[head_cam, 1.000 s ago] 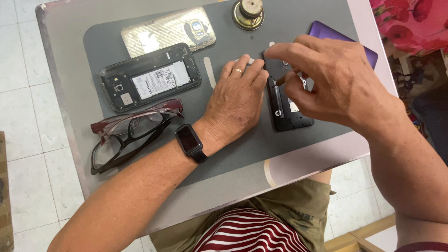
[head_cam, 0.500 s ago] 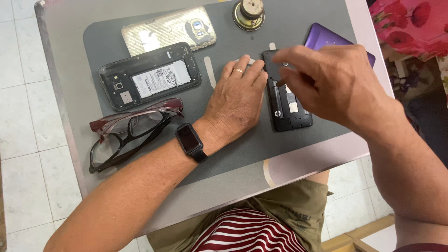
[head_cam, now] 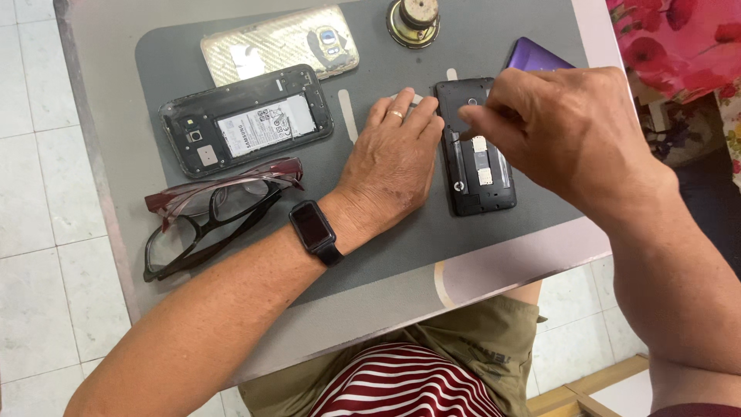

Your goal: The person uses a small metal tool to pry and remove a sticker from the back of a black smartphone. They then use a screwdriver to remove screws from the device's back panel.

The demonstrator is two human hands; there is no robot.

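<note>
The left hand [head_cam: 394, 166] lay flat and open on the grey mat [head_cam: 154, 77], its fingertips against the left edge of the opened black phone [head_cam: 477, 166] at centre right, apparently steadying it. The right hand [head_cam: 567, 127] hovered over the phone's upper half, fingertips pinched together; whether they held anything could not be told.

Hidden at two o'clock behind the right hand [head_cam: 567, 127]: most of the purple phone [head_cam: 532, 55]. Covered too: opened black phone's [head_cam: 475, 147] upper right. Fingertip grip unclear.
</note>
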